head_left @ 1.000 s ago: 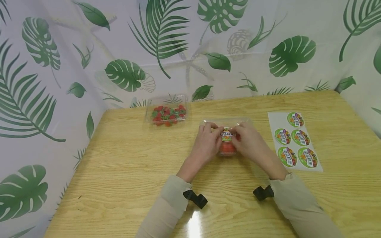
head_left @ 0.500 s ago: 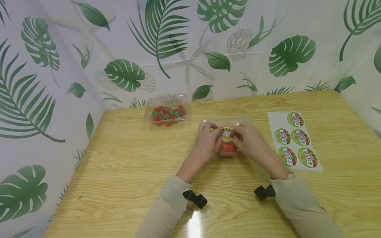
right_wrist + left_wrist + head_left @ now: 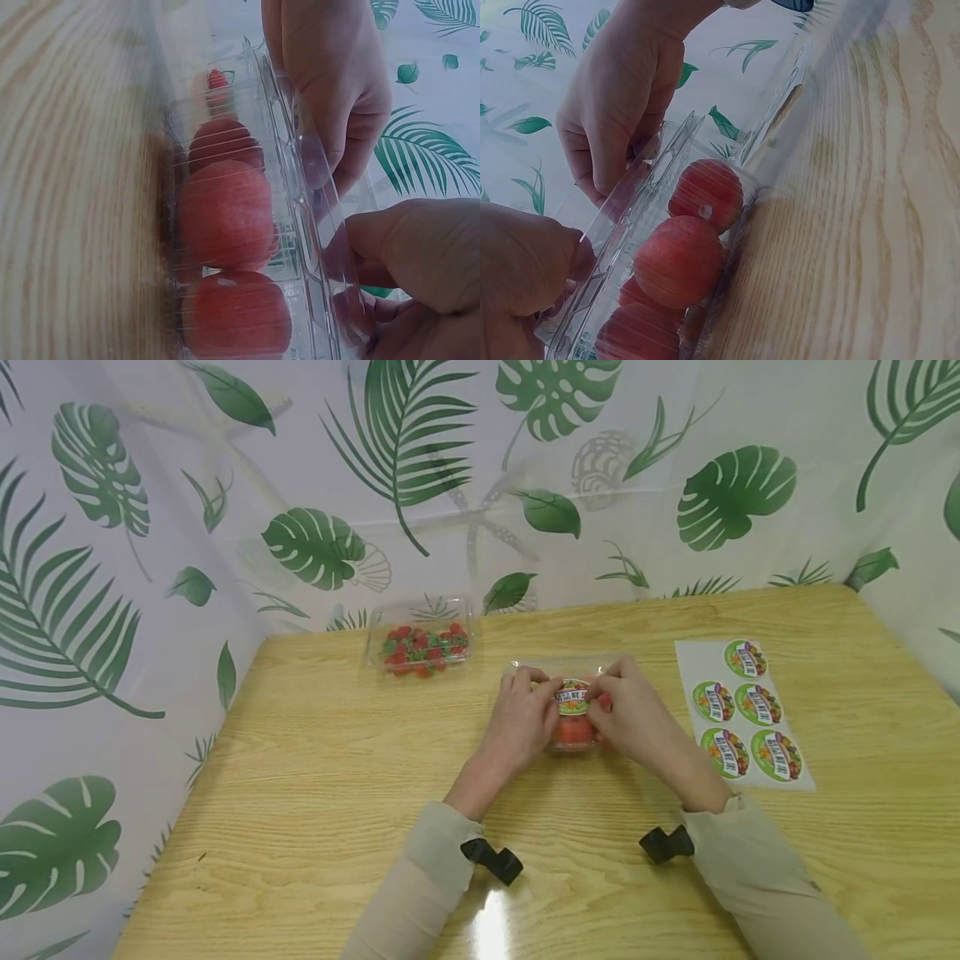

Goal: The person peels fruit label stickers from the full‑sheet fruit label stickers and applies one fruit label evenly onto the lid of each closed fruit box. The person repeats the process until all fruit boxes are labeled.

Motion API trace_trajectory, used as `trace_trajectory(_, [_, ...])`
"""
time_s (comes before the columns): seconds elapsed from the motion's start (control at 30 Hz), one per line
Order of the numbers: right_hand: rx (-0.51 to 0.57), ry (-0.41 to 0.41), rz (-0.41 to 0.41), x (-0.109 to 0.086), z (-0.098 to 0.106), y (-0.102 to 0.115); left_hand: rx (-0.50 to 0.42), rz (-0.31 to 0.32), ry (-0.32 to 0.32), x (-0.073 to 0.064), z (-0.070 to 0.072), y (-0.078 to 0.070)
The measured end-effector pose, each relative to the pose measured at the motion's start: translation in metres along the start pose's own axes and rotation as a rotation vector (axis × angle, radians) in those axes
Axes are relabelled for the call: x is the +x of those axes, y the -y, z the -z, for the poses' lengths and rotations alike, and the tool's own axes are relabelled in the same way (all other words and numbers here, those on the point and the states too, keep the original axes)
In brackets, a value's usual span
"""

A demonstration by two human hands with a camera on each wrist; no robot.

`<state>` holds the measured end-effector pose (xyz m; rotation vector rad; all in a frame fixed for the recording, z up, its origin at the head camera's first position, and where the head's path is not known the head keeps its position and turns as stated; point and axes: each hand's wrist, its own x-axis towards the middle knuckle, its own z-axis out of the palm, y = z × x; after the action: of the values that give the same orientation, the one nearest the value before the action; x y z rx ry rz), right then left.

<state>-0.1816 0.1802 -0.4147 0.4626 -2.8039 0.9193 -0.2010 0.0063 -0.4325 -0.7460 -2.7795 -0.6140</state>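
A clear plastic fruit box (image 3: pixel 558 663) stands on the table between both hands, its lid over several red apples (image 3: pixel 679 262). On top lies a round, colourful sticker (image 3: pixel 572 697) with white lettering. My left hand (image 3: pixel 522 714) pinches the sticker's left edge with thumb and index finger, right at the lid. At the opposite edge, my right hand (image 3: pixel 636 714) has its thumb and index finger together, pinching the sticker. Both wrist views show fingertips low over the lid, partly hidden behind the clear plastic.
A second clear box (image 3: pixel 420 610) of strawberries (image 3: pixel 425 650) stands at the back left of the wooden table (image 3: pixel 315 793). On the right lies a white sheet (image 3: pixel 692 664) with several round stickers (image 3: pixel 757 703). Leaf-printed cloth (image 3: pixel 480 485) hangs behind the table.
My right hand's fingers have shifted slightly right and up, showing more of the sticker's right side. My left hand stays in place at the left edge.
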Motion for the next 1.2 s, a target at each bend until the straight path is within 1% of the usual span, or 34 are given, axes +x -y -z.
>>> trace_trajectory(0.13, [-0.011, -0.014, -0.017, 0.0003, 0.0004, 0.0003, -0.006, 0.01, 0.008, 0.0004, 0.0007, -0.0004])
trace_trajectory(0.3, [-0.026, 0.003, -0.038, 0.0002, 0.0006, 0.0011, -0.027, 0.018, 0.02, 0.0007, 0.0014, -0.0007])
trace_trajectory(0.5, [-0.069, -0.009, -0.027, 0.0009, -0.0015, 0.0013, -0.057, 0.014, 0.0, 0.0009, 0.0025, -0.0004])
trace_trajectory(0.6, [-0.072, -0.01, -0.036, 0.001, -0.0029, 0.0017, -0.077, 0.017, -0.005, 0.0008, 0.0025, 0.0])
trace_trajectory(0.77, [-0.069, -0.004, -0.047, 0.0006, -0.0042, 0.0031, -0.082, 0.015, -0.01, 0.0006, 0.0016, 0.0014])
trace_trajectory(0.9, [-0.076, -0.01, -0.034, 0.0006, -0.0047, 0.0032, -0.09, 0.011, -0.014, 0.0003, 0.0022, 0.002])
trace_trajectory(1.1, [-0.137, -0.016, 0.01, 0.0007, -0.0058, 0.0019, -0.085, 0.003, -0.021, 0.0006, 0.0025, 0.0033])
trace_trajectory(1.2, [-0.142, -0.011, 0.017, 0.0005, -0.0059, 0.0017, -0.088, -0.003, -0.028, 0.0004, 0.0022, 0.0037])
